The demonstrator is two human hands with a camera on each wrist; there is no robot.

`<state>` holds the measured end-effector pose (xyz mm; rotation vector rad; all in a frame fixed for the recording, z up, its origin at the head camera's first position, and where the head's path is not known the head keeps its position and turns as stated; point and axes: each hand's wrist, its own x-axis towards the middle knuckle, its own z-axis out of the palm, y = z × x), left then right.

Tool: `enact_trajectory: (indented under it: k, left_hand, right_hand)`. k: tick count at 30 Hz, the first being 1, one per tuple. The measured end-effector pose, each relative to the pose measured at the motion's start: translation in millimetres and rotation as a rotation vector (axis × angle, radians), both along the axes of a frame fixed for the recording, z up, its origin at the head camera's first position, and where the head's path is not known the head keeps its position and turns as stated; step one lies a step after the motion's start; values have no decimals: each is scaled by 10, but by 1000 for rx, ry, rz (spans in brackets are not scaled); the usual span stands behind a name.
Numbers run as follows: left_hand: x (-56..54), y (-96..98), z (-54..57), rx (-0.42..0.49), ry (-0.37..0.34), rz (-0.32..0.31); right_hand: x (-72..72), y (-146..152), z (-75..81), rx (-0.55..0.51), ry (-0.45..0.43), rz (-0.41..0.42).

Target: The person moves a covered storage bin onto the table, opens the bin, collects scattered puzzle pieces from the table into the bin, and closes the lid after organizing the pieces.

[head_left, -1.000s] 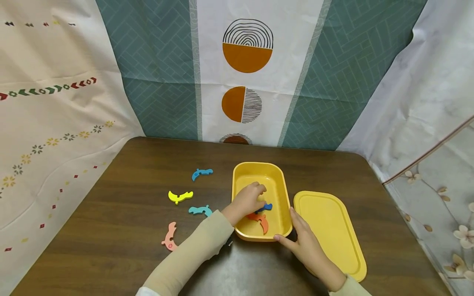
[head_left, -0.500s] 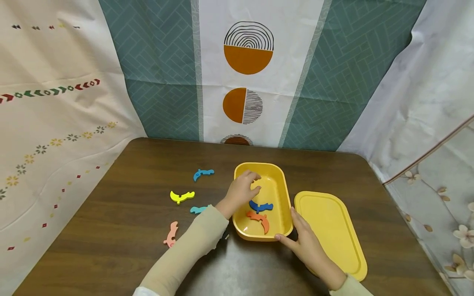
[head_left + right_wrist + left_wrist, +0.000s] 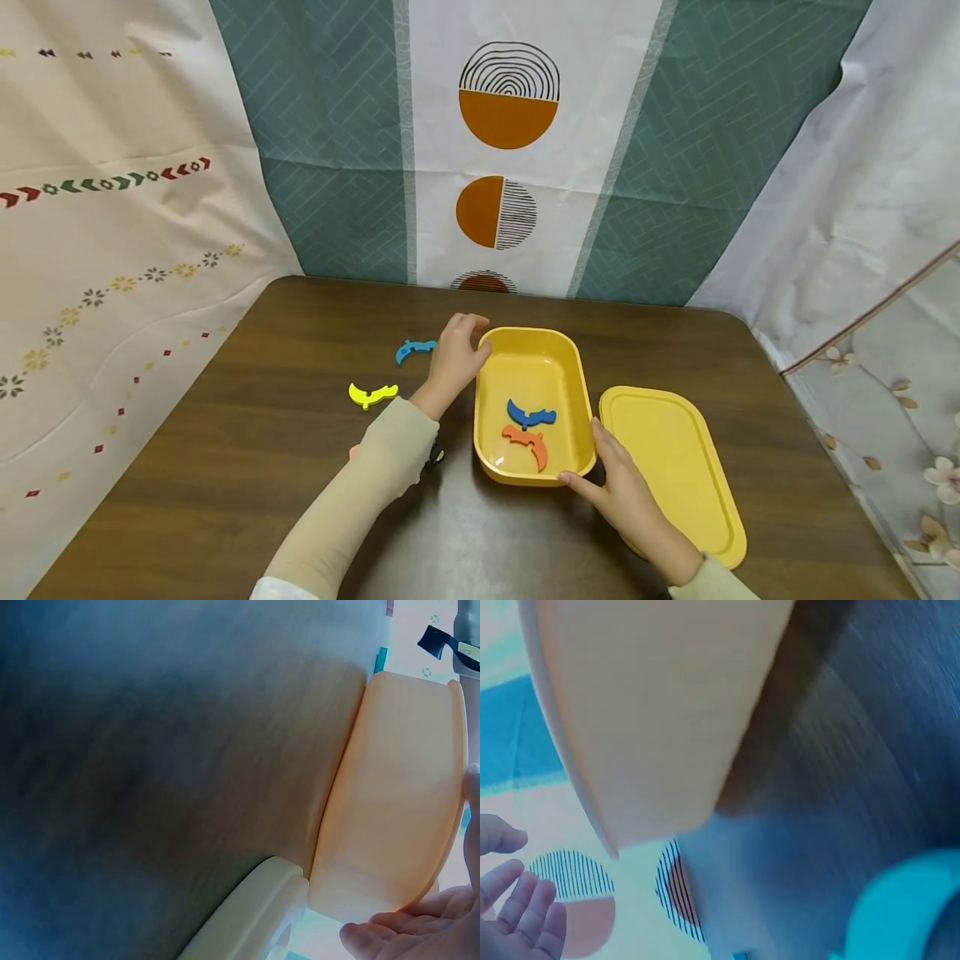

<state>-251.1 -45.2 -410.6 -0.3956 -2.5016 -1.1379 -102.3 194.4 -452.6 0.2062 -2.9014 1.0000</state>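
Light-blue curved piece [image 3: 414, 349] on table [image 3: 225, 467], nine o'clock from left hand [image 3: 456, 357], just beside it; long axis roughly eight-to-two; left hand nearer, thumb and fingers apart, nothing seen held; right hand [image 3: 621, 490] spread against yellow box [image 3: 534, 373], five-o'clock corner.

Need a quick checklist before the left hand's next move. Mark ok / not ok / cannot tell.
1. Left hand empty: ok, nothing between thumb and fingers.
2. Right hand touching box: ok.
3. Lid off the box: ok, beside it.
4. Left hand clear of light blue piece: cannot tell, they overlap in the head view.
5. Yellow piece in plain sight: ok.
6. Pink piece in plain sight: not ok, mostly behind the left sleeve.
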Motion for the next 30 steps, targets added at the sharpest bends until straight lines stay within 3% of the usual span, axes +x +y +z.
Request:
enact_trajectory:
  k: [14, 21, 30]
  left_hand:
    - [-128, -345, -129, 51, -112, 157]
    - [-215, -459, -222, 11, -169, 211]
    - [-303, -757, -294, -32, -279, 279]
  right_hand:
    - [-13, 0, 4, 4, -23, -7]
    - [-21, 11, 13, 1, -21, -12]
    - [-12, 6, -5, -6, -10, -9]
